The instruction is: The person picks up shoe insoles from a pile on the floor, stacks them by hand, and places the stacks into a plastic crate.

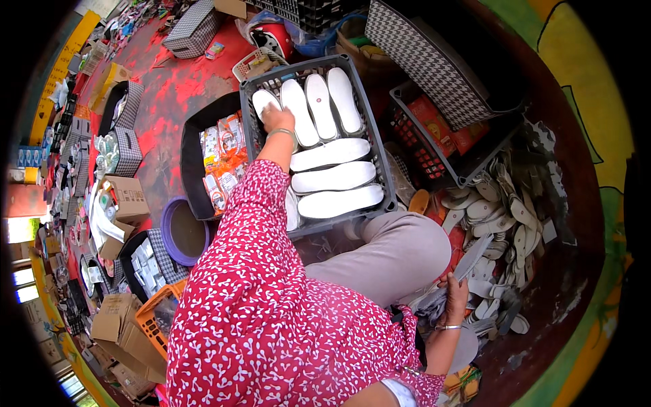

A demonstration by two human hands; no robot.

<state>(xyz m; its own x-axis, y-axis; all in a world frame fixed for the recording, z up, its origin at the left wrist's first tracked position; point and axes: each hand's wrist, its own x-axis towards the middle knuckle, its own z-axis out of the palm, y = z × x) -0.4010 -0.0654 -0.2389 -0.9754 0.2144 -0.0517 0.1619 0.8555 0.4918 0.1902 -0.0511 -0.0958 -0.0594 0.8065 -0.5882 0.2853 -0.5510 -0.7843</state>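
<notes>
- Red shirt (244,298) is lying nearest.
- Left hand (277,121) is touching a white sole (263,99), grip unclear; probably light, bendy, best edge-held.
- Right hand (456,298) is pinching a grey sole (472,257).

Over the dark-grey rectangular plastic crate (374,136), the bangled left hand (277,120) blocks the upper-left corner; the right half leaves passage.

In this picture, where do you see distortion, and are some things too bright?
In the head view, the painted wall curves along the right rim and black corners surround the image; also in the head view, the white shoe soles show little surface detail, and a window at far left looks washed out.
</notes>
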